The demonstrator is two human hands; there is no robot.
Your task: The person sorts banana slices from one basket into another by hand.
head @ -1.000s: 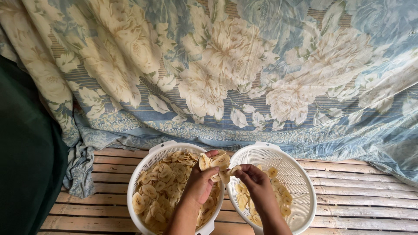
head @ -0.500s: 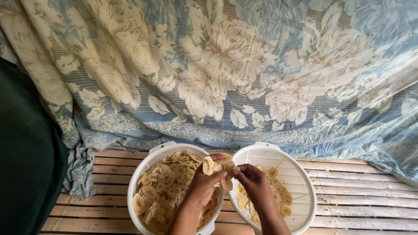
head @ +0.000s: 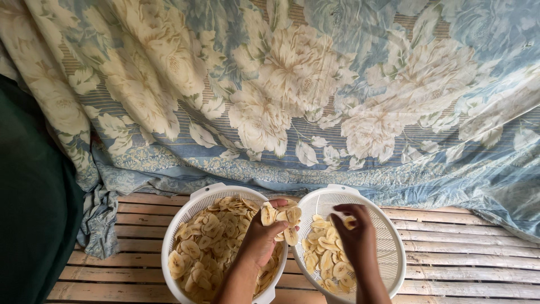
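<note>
- No package, label or sign is seen; a blue cloth (head: 315, 95) printed with large cream flowers is draped across the back of the slatted wooden floor (head: 461, 253), and a dark green cloth (head: 31, 202) is hung at the left edge.
- A white basket (head: 185, 222) heaped with pale yellow sliced chips (head: 208, 242) is set at the near edge of the floor, left of centre.
- A white perforated strainer (head: 388, 247) is placed just beside it on the right, their rims touching or nearly so; a thinner layer of chips (head: 320, 253) is spread over its left half.
- The left hand (head: 261, 239) is raised over the right rim of the basket, with fingers closed around a small stack of chips (head: 281, 219).
- The right hand (head: 357, 239) is held over the strainer, fingertips pinched together on a single chip (head: 350, 221).
- The two hands are kept near each other, not touching.
</note>
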